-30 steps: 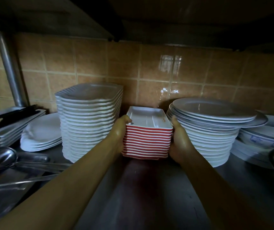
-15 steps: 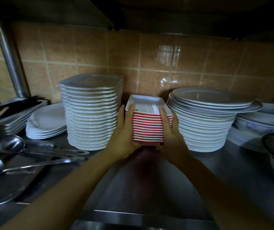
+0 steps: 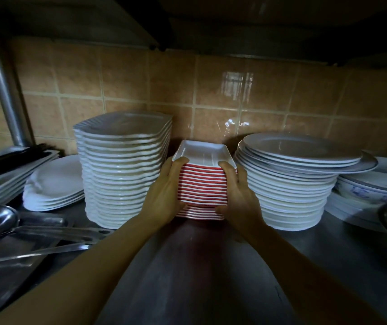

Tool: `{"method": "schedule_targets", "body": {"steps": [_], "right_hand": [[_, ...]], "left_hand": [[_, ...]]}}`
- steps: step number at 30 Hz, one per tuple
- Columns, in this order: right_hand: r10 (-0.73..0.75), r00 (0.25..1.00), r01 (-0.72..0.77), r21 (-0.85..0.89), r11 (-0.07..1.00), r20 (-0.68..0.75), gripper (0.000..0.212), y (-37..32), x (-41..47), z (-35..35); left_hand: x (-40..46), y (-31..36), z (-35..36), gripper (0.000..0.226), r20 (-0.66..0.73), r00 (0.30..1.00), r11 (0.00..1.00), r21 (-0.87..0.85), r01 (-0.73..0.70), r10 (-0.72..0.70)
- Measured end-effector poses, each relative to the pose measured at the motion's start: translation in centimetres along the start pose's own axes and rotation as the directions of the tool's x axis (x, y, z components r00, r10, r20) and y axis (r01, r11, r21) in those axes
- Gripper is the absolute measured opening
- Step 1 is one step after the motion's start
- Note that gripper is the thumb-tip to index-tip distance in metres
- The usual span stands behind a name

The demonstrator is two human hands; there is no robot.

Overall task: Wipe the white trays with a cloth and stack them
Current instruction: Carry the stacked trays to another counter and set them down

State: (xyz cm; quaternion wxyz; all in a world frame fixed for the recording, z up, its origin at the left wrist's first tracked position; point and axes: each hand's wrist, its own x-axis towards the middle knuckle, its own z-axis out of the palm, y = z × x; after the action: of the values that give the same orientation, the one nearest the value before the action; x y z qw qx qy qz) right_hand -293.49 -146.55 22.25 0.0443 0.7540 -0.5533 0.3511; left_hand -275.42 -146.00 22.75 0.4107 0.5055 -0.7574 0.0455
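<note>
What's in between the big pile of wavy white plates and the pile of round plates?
In the head view, a stack of red-and-white trays stands there, gripped by the left hand and the right hand.

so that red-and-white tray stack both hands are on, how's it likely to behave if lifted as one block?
The tray stack is many thin nested trays, so probably rigid but heavy for its footprint. It is tall and narrow, so it may lean or shear if tilted. The glossy rims look slippery; the left hand and right hand gripping opposite sides seems sensible.
</note>
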Motion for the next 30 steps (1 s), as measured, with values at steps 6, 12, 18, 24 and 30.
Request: {"method": "schedule_targets", "body": {"steps": [6,12,18,24,30], "right_hand": [[0.012,1.000,-0.012,0.045,0.999,0.017,0.091,1.1,1.4,0.9],[0.017,0.998,-0.025,0.136,0.990,0.061,0.089,2.0,2.2,1.6],[-0.007,0.999,0.002,0.139,0.990,0.040,0.092,2.4,2.3,2.2],[0.048,0.995,-0.051,0.038,0.998,0.093,0.098,1.4,1.8,1.3],[0.121,0.991,-0.118,-0.038,0.992,0.065,0.109,-1.3,-0.3,-1.1]], "left_hand": [[0.8,-0.7,1.0,0.100,0.020,0.998,0.997,0.046,0.063,-0.064],[1.2,-1.3,1.8,0.097,0.027,0.996,0.996,0.039,0.080,-0.081],[1.4,-1.1,2.0,0.095,0.057,0.989,0.990,0.054,0.131,-0.134],[1.1,-0.5,1.3,0.091,0.129,0.985,0.989,0.115,0.098,-0.112],[-1.3,1.0,-1.3,0.100,0.154,0.977,0.989,0.006,0.145,-0.144]]}}
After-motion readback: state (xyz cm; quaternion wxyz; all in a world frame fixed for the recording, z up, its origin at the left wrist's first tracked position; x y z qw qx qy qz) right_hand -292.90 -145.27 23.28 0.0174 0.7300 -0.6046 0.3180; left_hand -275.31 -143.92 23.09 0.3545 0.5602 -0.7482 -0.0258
